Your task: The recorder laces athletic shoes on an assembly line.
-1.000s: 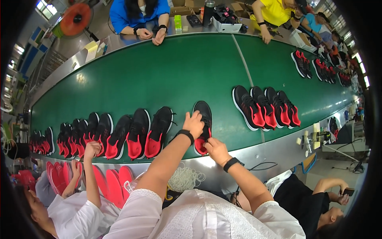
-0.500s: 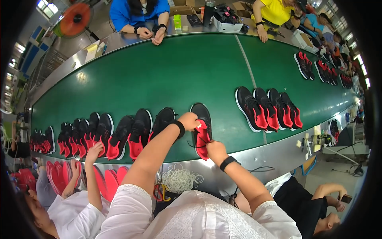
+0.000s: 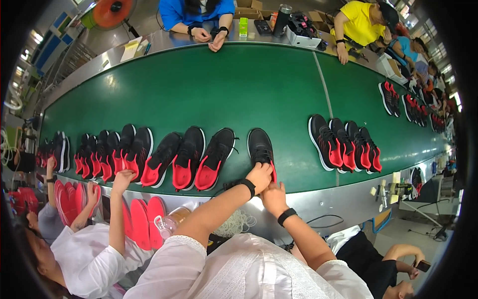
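Observation:
A black sneaker (image 3: pixel 259 142) with a red lining and white sole edge lies in front of me, toe pointing away, on the green conveyor belt (image 3: pixel 209 84). My left hand (image 3: pixel 261 176) is closed on its opening and covers most of the collar and laces. Just below, at the heel end, my right hand (image 3: pixel 273 196) is closed, its thumb raised, nearly touching the left; its grip on the sneaker's heel is partly hidden. To the left of these hands lies another black and red sneaker (image 3: pixel 215 153).
More sneakers (image 3: pixel 137 152) line the belt at left; another group (image 3: pixel 343 142) lies at right. Red insoles (image 3: pixel 141 219), a clear bottle (image 3: pixel 169 222) and pale rubber bands (image 3: pixel 236 223) are along the near edge. A co-worker's hand (image 3: pixel 123 180) reaches in from the left; other people sit opposite.
My left hand has moved down from beside the sneaker's tongue to its collar, close to my right hand. The lace I held stretched is hidden now. The whole view has shifted slightly.

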The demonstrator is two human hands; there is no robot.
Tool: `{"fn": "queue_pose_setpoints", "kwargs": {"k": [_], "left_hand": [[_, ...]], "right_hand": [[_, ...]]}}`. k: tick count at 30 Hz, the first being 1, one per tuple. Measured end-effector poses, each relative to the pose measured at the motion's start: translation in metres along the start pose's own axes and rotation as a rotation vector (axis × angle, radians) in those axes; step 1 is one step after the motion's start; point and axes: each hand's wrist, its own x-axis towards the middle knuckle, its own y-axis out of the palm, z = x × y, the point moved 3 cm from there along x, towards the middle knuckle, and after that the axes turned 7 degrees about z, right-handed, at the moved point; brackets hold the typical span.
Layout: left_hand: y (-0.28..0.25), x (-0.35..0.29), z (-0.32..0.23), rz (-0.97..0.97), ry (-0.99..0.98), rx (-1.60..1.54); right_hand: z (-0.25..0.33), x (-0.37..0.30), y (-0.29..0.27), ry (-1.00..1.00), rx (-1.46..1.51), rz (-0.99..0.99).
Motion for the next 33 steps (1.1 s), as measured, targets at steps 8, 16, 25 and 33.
{"fn": "queue_pose_setpoints", "kwargs": {"k": [8, 16, 25, 33], "left_hand": [[-0.003, -0.124, 0.017, -0.359, -0.886, -0.572], [0.065, -0.141, 0.036, 0.098, -0.942, -0.571], [0.035, -0.138, 0.008, -0.413, -0.41, -1.049], [0.025, -0.122, 0.126, -0.661, -0.862, -0.801]], "right_hand": [[-0.016, 0.022, -0.013, 0.056, -0.035, -0.257], [0.094, 0.126, -0.082, -0.344, 0.247, -0.232], [0.07, 0.165, -0.031, -0.081, 0.109, 0.035], [0.088, 0.098, -0.056, -0.311, 0.302, -0.169]]}}
